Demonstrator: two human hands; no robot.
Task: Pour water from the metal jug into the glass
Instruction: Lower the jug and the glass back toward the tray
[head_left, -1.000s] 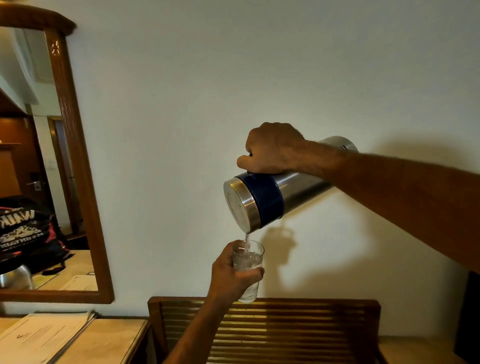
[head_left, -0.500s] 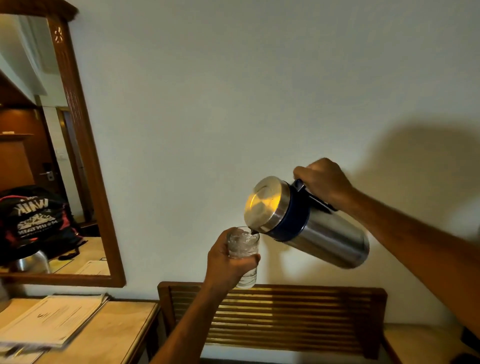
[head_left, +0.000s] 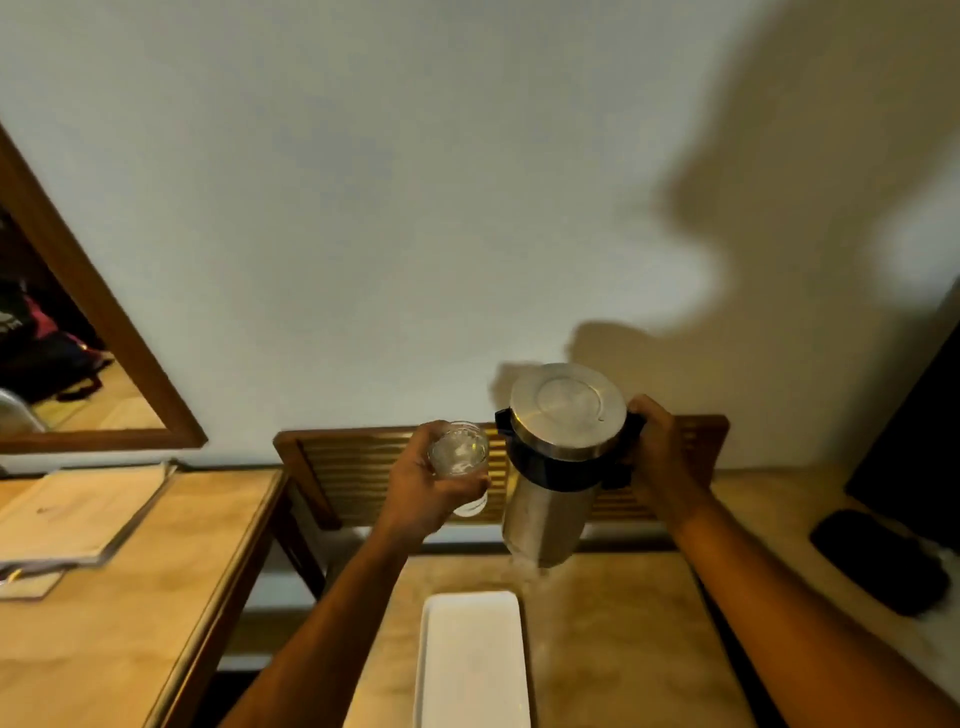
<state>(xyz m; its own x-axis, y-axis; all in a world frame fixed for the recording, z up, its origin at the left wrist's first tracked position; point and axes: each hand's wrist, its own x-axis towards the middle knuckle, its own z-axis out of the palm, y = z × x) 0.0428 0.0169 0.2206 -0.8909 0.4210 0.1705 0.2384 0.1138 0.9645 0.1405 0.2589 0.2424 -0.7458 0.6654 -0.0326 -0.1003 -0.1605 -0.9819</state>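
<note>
The metal jug (head_left: 550, 514) has a steel lid and a dark blue collar. It is upright, just above the wooden table (head_left: 623, 649), and my right hand (head_left: 655, 448) grips its handle on the right side. To its left, my left hand (head_left: 423, 486) holds the clear glass (head_left: 459, 451) upright in the air, with water in it. The glass sits a short gap away from the jug's spout. No water is flowing.
A white rectangular tray (head_left: 470, 660) lies on the table below the glass. A slatted wooden rack (head_left: 358, 467) stands against the wall. A second table with papers (head_left: 78, 512) is at the left under a mirror (head_left: 104, 332). A dark object (head_left: 878, 561) lies at the right.
The jug went from tipped over the glass with water running to upright and lower, near the table. The glass stayed in my left hand. The view tilted down.
</note>
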